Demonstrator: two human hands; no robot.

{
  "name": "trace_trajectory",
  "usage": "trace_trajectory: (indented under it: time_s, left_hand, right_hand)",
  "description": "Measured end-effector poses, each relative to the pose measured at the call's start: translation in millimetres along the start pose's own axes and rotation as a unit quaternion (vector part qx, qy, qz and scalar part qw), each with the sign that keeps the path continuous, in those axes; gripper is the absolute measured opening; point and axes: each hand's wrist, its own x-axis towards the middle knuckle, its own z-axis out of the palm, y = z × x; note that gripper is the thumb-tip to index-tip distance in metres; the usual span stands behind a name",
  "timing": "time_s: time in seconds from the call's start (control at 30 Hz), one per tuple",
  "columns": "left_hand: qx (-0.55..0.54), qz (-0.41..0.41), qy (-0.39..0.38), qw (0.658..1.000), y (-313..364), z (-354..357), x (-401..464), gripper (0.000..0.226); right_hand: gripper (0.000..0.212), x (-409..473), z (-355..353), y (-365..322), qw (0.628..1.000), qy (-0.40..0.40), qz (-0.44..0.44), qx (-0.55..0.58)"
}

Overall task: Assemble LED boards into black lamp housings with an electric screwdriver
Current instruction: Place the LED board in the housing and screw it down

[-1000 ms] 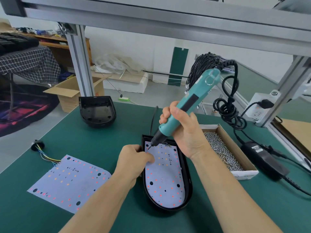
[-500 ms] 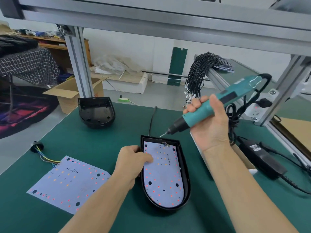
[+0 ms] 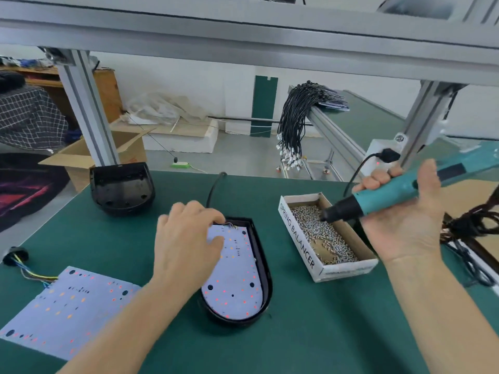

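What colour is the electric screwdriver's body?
Teal, with a black nose; the electric screwdriver shows in the head view.

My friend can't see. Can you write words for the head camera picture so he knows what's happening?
A right hand holds a teal electric screwdriver, tip over a box of screws. The left hand rests on an LED board seated in a black lamp housing.

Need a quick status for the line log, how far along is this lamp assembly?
Done: one LED board sits in its black housing, left hand resting on it. In hand: right hand dips the screwdriver into the screw box. Left: a loose board and empty housing.
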Motion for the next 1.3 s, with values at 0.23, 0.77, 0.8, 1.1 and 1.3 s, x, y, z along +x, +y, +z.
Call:
trace_trajectory:
  time_s: [0.23,0.77,0.8,1.1,1.3]
  left_hand:
    - [0.114,0.093,-0.204,0.968,45,30,11,0.010]
    - [-0.202,-0.069,-0.206,0.955,45,13,10,0.019]
    - [-0.327,-0.131,-0.216,0.911,42,5,9,0.020]
    - [-0.701,-0.319,-0.212,0.602,24,-25,0,0.016]
    - [-0.752,-0.366,-0.197,0.513,19,-30,-6,0.009]
  right_hand:
    - [0.026,-15,-3,9,0.999,0.033,0.029,0.008]
    - [0.025,-21,15,17,0.999,0.034,0.041,0.013]
    - [0.025,-21,17,17,0.998,0.033,0.042,0.015]
    - [0.046,-27,55,33,0.996,-0.044,0.047,0.067]
    - [0.050,-29,83,44,0.996,-0.073,0.022,0.053]
